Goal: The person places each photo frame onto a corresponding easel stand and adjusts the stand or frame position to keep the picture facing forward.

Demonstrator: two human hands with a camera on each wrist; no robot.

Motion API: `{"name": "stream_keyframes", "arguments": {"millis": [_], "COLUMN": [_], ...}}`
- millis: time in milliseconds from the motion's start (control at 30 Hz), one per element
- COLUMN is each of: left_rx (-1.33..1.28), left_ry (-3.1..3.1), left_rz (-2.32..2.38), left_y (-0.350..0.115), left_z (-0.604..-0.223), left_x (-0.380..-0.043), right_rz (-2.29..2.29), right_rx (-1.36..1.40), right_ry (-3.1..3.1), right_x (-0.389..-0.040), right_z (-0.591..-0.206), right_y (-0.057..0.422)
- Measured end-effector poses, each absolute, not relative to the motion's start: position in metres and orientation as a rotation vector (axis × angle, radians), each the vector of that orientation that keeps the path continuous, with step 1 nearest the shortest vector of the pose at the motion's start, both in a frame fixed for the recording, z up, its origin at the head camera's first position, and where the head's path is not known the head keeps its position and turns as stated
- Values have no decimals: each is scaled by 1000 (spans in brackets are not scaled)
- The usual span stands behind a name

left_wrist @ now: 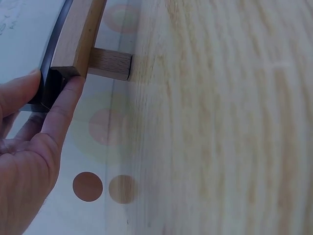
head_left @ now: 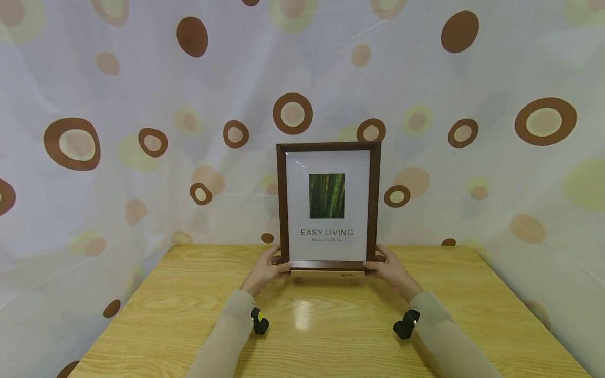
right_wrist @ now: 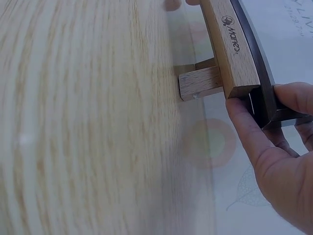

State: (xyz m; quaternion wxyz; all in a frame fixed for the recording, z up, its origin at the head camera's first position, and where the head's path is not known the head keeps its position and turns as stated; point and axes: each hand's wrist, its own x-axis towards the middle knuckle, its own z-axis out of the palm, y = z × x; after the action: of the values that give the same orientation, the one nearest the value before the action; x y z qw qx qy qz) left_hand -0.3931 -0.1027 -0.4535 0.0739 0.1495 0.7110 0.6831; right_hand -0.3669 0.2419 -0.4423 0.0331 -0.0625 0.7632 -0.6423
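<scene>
A dark brown picture frame (head_left: 281,210) stands upright on a light wooden stand (head_left: 326,273) near the table's far edge. Behind its glazing is a white sheet (head_left: 326,163) with a green bamboo picture and the words "EASY LIVING". My left hand (head_left: 266,270) grips the frame's lower left corner, thumb on the front; in the left wrist view the index fingertip meets the end of the stand's bar (left_wrist: 78,44). At the lower right corner my right hand (head_left: 389,270) grips likewise, its index finger under the bar's end (right_wrist: 234,54). A short wooden foot (right_wrist: 200,82) supports the bar.
The wooden table (head_left: 302,336) reaches back to a white curtain (head_left: 236,68) with brown and green spots, which hangs close behind the frame and along both sides. Small black cameras (head_left: 259,321) sit on both wrists.
</scene>
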Motion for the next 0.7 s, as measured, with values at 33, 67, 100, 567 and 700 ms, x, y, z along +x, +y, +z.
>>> {"name": "stream_keyframes", "arguments": {"millis": [33,67,100,567,700], "left_rx": [454,459,463,517,512], "left_ry": [2134,2134,2133,2135,2147], "left_rz": [2050,2049,2049,2030,2002], "left_y": [-103,-102,-102,-103,-105], "left_z": [-454,-454,-454,-453,-452], "left_x": [-393,-393,-394,-396,-395], "right_rz": [-1975,-1975,-1972,-1960,-1956], "right_rx": [-197,-202,-211,-188,-235], "right_ry": [2350,2353,2357,2372,2345], "right_x": [-367,-366,-366,-366,-367], "right_z": [-442,-442,-441,-441,-441], "right_y": [243,243,243,242,245]}}
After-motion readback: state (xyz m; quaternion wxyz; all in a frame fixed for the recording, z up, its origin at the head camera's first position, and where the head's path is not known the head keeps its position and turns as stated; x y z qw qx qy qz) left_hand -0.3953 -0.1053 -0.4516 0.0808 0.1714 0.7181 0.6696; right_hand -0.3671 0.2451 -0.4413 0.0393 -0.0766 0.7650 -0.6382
